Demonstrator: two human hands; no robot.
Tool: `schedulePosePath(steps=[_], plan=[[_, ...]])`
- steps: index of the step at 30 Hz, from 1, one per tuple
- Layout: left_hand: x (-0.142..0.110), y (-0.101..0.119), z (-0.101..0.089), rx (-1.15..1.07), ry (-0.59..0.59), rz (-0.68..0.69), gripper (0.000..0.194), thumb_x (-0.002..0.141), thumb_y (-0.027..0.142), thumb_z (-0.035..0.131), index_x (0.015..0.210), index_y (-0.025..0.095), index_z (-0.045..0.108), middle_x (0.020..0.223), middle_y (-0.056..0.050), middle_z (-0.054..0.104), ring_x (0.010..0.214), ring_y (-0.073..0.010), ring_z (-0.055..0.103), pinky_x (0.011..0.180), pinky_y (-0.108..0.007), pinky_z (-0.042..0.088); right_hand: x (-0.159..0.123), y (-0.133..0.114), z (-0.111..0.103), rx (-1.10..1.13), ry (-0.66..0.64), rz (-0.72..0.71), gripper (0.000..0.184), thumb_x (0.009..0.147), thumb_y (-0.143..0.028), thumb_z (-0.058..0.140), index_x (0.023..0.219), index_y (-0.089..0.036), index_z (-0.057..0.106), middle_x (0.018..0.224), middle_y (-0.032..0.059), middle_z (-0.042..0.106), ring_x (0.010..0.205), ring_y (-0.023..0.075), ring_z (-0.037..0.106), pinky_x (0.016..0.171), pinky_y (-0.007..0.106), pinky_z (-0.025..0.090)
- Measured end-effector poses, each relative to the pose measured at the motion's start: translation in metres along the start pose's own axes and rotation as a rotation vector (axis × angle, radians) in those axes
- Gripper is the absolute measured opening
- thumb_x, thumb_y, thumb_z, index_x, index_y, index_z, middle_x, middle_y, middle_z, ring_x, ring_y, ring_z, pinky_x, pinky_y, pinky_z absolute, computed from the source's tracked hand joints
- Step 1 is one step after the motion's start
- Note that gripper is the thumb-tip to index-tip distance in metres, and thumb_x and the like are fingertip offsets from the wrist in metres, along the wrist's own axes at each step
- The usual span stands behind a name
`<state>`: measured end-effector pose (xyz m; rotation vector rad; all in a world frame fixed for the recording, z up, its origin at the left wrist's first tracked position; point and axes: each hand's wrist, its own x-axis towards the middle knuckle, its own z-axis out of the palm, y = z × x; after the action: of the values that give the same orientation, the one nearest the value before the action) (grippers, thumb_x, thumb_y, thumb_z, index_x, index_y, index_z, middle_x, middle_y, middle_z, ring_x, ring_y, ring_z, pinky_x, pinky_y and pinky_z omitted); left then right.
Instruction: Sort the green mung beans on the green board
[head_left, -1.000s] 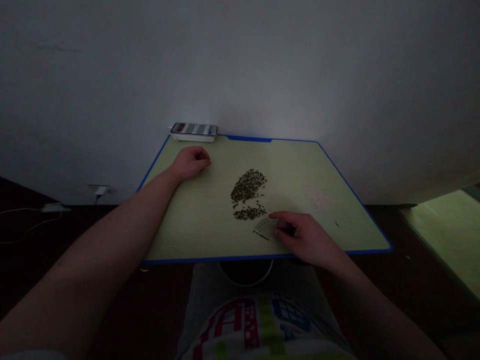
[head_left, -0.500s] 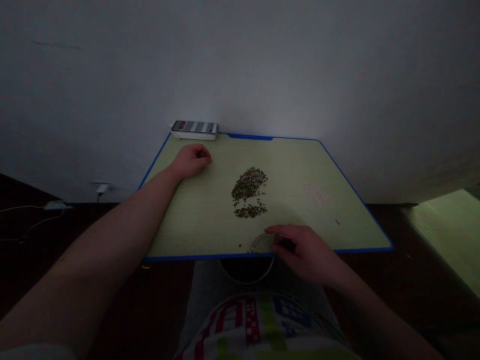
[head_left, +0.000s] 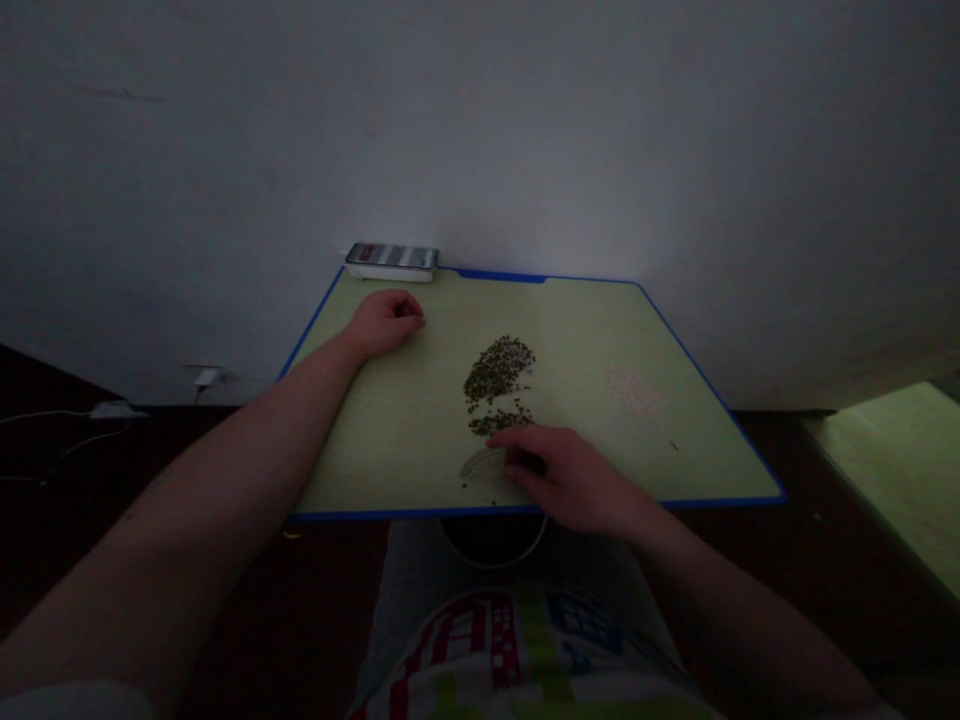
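Note:
A pile of small dark seeds (head_left: 498, 383) lies in the middle of a pale green table with a blue rim (head_left: 390, 440). My right hand (head_left: 564, 474) rests just below the pile, fingers pinched on a thin clear round lid-like piece (head_left: 482, 466) lying flat on the table. My left hand (head_left: 385, 321) lies curled in a loose fist at the table's far left, holding nothing that I can see. A white-rimmed bowl (head_left: 491, 541) sits below the table's front edge, over my lap.
A phone on a white box (head_left: 391, 260) stands at the table's back left corner against the wall. A faint pale scatter (head_left: 636, 389) marks the table's right side. Cables and a plug (head_left: 112, 411) lie on the dark floor at left.
My right hand slid the clear piece down to the front edge, then left and up toward the seed pile. A few seeds now lie near the front edge. The left hand stayed put.

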<state>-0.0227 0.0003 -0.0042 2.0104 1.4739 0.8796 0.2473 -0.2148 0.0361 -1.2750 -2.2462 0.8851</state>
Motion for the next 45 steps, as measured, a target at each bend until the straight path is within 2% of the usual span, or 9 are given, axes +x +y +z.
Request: schedulePosePath(steps=[4,7,12,28,31,34,39,45], plan=[[0.000,0.000,0.000,-0.009,-0.002,0.008,0.019,0.065,0.031,0.063,0.076,0.016,0.065,0.064,-0.001,0.058,0.060,-0.0127,0.050,0.056,-0.025,0.039,0.023,-0.007,0.012,-0.072,-0.040,-0.094,0.038,0.085,-0.011,0.048,0.120,-0.017,0.063,0.117,0.0094,0.068,0.106,0.0210,0.062,0.093,0.036,0.046],[0.000,0.002,0.000,-0.012,-0.008,0.004,0.018,0.064,0.031,0.063,0.075,0.016,0.065,0.062,0.000,0.057,0.059,-0.0124,0.049,0.055,-0.025,0.038,0.027,-0.009,0.013,-0.097,-0.095,-0.115,0.038,0.085,-0.011,0.047,0.118,-0.017,0.064,0.116,0.0092,0.068,0.106,0.0208,0.062,0.093,0.035,0.046],[-0.002,0.007,-0.001,-0.006,-0.011,-0.004,0.018,0.064,0.029,0.063,0.075,0.015,0.064,0.061,0.000,0.056,0.060,-0.0118,0.048,0.057,-0.024,0.038,0.018,-0.009,0.005,-0.059,-0.186,-0.121,0.036,0.085,-0.010,0.048,0.117,-0.017,0.064,0.112,0.0079,0.069,0.101,0.0196,0.063,0.089,0.033,0.046],[0.000,0.000,0.000,-0.026,-0.014,0.010,0.020,0.065,0.029,0.063,0.077,0.014,0.065,0.066,-0.001,0.059,0.061,-0.0123,0.050,0.058,-0.025,0.040,-0.024,0.000,-0.003,-0.033,-0.100,-0.003,0.033,0.085,-0.011,0.050,0.113,-0.022,0.064,0.107,0.0052,0.069,0.098,0.0187,0.062,0.087,0.033,0.047],[0.001,-0.001,0.000,-0.020,-0.013,0.020,0.019,0.065,0.029,0.062,0.077,0.014,0.065,0.065,0.000,0.058,0.061,-0.0123,0.050,0.058,-0.025,0.040,-0.032,0.013,-0.007,0.048,-0.051,0.061,0.032,0.086,-0.014,0.050,0.115,-0.023,0.062,0.106,0.0051,0.069,0.093,0.0181,0.063,0.080,0.031,0.049],[0.000,-0.001,0.000,-0.022,-0.017,0.020,0.020,0.065,0.030,0.062,0.077,0.014,0.064,0.064,0.000,0.057,0.060,-0.0123,0.049,0.058,-0.025,0.040,-0.037,0.034,-0.013,0.099,0.095,0.157,0.029,0.088,-0.021,0.050,0.115,-0.022,0.060,0.096,0.0045,0.068,0.082,0.0177,0.063,0.070,0.030,0.050],[-0.002,0.005,-0.001,0.003,-0.008,0.029,0.017,0.064,0.029,0.061,0.074,0.015,0.064,0.063,0.000,0.057,0.061,-0.0125,0.049,0.057,-0.024,0.038,-0.032,0.062,-0.024,-0.031,0.318,0.258,0.031,0.086,-0.024,0.050,0.117,-0.019,0.058,0.078,0.0016,0.061,0.069,0.0173,0.058,0.064,0.031,0.046],[-0.004,0.007,-0.002,-0.015,-0.016,0.017,0.016,0.064,0.029,0.060,0.073,0.015,0.063,0.061,0.000,0.055,0.059,-0.0117,0.048,0.054,-0.024,0.036,-0.019,0.067,-0.028,-0.094,0.326,0.269,0.033,0.085,-0.024,0.050,0.116,-0.018,0.058,0.076,0.0014,0.060,0.065,0.0171,0.056,0.061,0.031,0.044]])
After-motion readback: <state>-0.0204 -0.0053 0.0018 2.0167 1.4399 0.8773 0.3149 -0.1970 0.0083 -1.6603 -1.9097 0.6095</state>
